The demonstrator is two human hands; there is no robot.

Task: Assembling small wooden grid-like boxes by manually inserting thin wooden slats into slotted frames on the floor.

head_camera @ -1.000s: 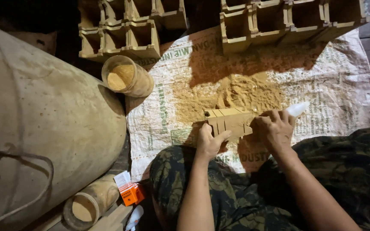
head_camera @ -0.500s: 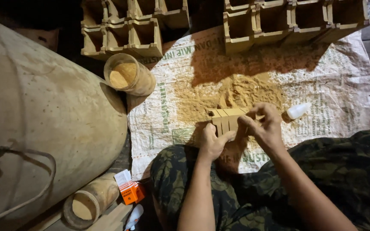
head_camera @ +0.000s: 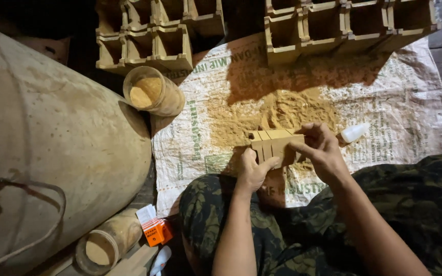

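the small wooden slatted piece [head_camera: 274, 145] sits between both hands, held up just above the woven plastic sack [head_camera: 400, 112] that is spread on the floor. the left hand [head_camera: 254, 171] grips its lower left end, thumb across the front, fingers [head_camera: 246, 156] wrapped behind, clamped on the wood. the right hand [head_camera: 323, 151] closes on the right end, its fingers [head_camera: 308, 138] curled over the top edge and pinched on the piece.

compared with a second ago the right hand has shifted leftward along the piece and turned, so that it now covers more of the right end, and the piece has risen a little toward the camera; the left hand's grip looks unchanged. in my judgement the piece is being turned or pressed together in the hands rather than laid down.

just beyond the right fingers lies a small white squeeze bottle [head_camera: 355, 132] on the sack, not touched. past the fingertips a heap of sawdust [head_camera: 277, 110] spreads over the sack. farther off stand rows of wooden compartment boxes [head_camera: 144, 38]. to the left of the left fingers lies a cylinder filled with sawdust [head_camera: 152, 92], beside a large rounded drum [head_camera: 52, 153]. nearer the person's knee lie another cylinder [head_camera: 103, 245] and a small orange box [head_camera: 155, 231]. the legs are in camouflage trousers [head_camera: 410, 204].
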